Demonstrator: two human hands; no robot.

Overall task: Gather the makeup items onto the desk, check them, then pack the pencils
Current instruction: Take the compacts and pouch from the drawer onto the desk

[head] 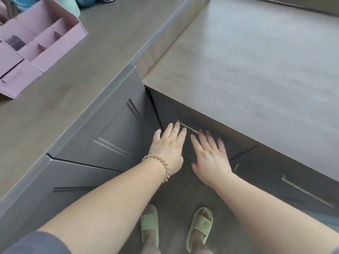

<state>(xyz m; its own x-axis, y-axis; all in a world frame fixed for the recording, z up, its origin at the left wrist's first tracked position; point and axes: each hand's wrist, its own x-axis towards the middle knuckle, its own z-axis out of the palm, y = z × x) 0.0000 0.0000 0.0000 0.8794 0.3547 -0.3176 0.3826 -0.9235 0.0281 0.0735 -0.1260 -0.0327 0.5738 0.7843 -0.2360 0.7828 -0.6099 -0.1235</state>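
Note:
Both my hands reach toward a dark grey drawer front (pixel 216 143) under the desk top (pixel 256 61). My left hand (pixel 167 149), with a coiled band on its wrist, is flat with fingers spread, its fingertips at the left end of the drawer's thin metal handle (pixel 189 127). My right hand (pixel 211 154) is also spread, fingertips over the handle's right end. Neither hand holds anything. No makeup items or pencils show.
A pink cardboard organiser (pixel 36 44) with several compartments and small drawers stands on the higher counter (pixel 82 85) at top left. A second drawer with a long handle (pixel 306 191) lies to the right. Angled cabinet doors (pixel 102 132) sit left of my hands. My slippered feet (pixel 176 228) stand below.

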